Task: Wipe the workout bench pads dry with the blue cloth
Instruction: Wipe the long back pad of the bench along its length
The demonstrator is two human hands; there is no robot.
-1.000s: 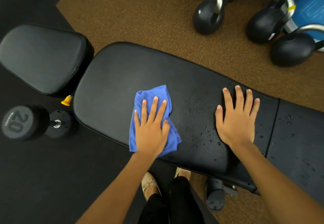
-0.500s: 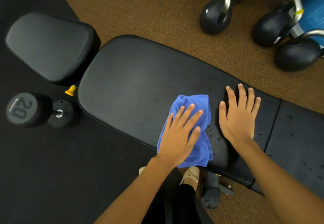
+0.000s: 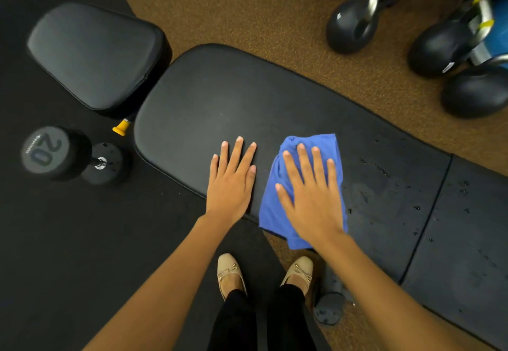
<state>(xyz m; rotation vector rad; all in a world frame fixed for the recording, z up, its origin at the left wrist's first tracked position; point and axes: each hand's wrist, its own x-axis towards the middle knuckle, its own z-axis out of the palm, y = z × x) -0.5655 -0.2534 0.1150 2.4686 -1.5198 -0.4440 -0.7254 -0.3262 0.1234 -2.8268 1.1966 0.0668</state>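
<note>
Blue cloth (image 3: 270, 214) lies bunched on the long bench pad (image 3: 220, 97), near its front edge, with one corner hanging over that edge at six o'clock. Our right hand (image 3: 310, 196) presses flat on it, fingers straight and slightly spread, their tips just short of the cloth's far hem at twelve o'clock. Our left hand (image 3: 232, 180) rests open on bare pad at nine o'clock of the cloth, just beside it, gripping nothing. Water droplets (image 3: 382, 169) bead the pad at three o'clock of the cloth. A dumbbell (image 3: 55, 152) sits on the floor at nine o'clock
</note>
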